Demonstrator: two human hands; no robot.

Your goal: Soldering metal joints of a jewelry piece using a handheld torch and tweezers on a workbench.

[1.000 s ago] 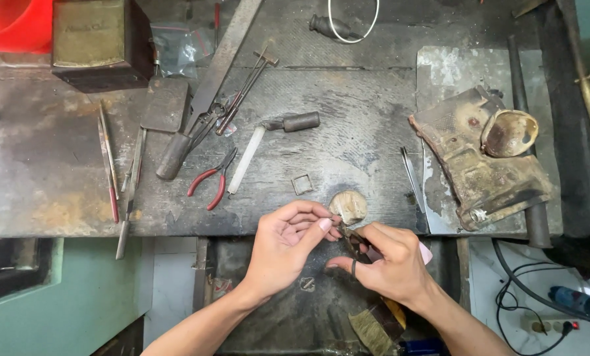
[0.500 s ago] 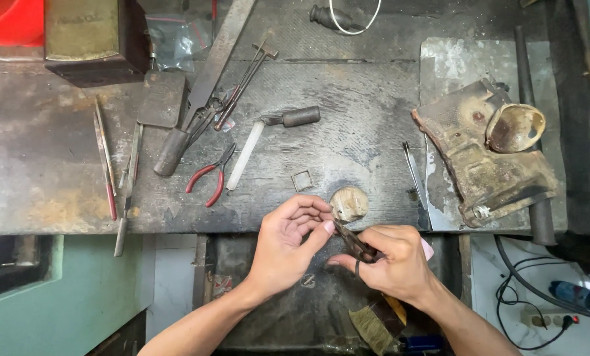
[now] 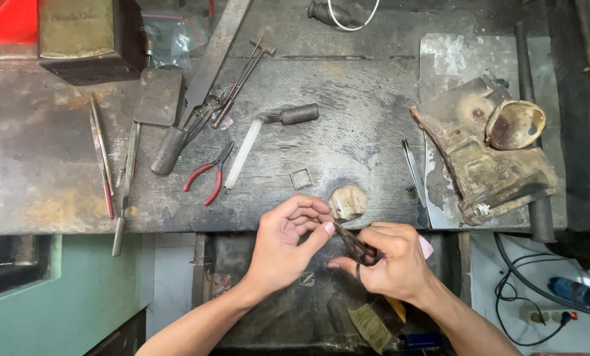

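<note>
Right hand [image 3: 390, 260] around half-hidden pliers [image 3: 354, 242]

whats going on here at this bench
A person works at the front edge of a worn metal workbench. The right hand grips small dark pliers, their tips meeting the left hand's fingertips, which pinch something too small to make out. Red-handled pliers and a small square frame lie untouched.
</note>
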